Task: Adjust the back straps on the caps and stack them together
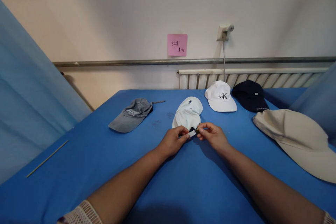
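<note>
A pale cap (187, 113) with a small dark logo lies on the blue-covered table, its brim pointing away from me. At its near end, my left hand (175, 141) pinches the light-coloured back strap (192, 133). My right hand (213, 136) is closed on the small brass-coloured buckle (197, 131) at the strap's other side. Strap and buckle meet between my fingertips; whether the strap runs through the buckle I cannot tell. Just behind the strap shows a dark bit of the cap's opening.
A grey cap (132, 114) lies to the left, with its strap end loose. On the right are a white cap (221, 96), a navy cap (250, 95) and a large beige cap (301, 140). A thin stick (47, 159) rests near the left edge. Behind stands a radiator (246, 78).
</note>
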Demonstrator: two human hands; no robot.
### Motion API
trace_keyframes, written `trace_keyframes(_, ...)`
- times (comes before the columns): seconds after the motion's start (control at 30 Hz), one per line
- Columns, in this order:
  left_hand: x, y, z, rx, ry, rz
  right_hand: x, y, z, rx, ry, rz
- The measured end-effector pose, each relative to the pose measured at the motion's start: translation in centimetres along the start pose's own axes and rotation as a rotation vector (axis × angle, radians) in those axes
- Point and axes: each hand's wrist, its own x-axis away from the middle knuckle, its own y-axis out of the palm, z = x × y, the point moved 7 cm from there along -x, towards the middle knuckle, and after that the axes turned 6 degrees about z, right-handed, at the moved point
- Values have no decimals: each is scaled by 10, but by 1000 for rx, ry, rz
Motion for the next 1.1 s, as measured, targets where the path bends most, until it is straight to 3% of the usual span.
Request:
trace_keyframes(0.3, 3, -1, 7, -84, 45, -15, 4, 9, 1, -4, -31, -120)
trace_keyframes(1.1, 5, -3, 13, -156, 85, 18, 8, 17, 8, -62, -4, -177)
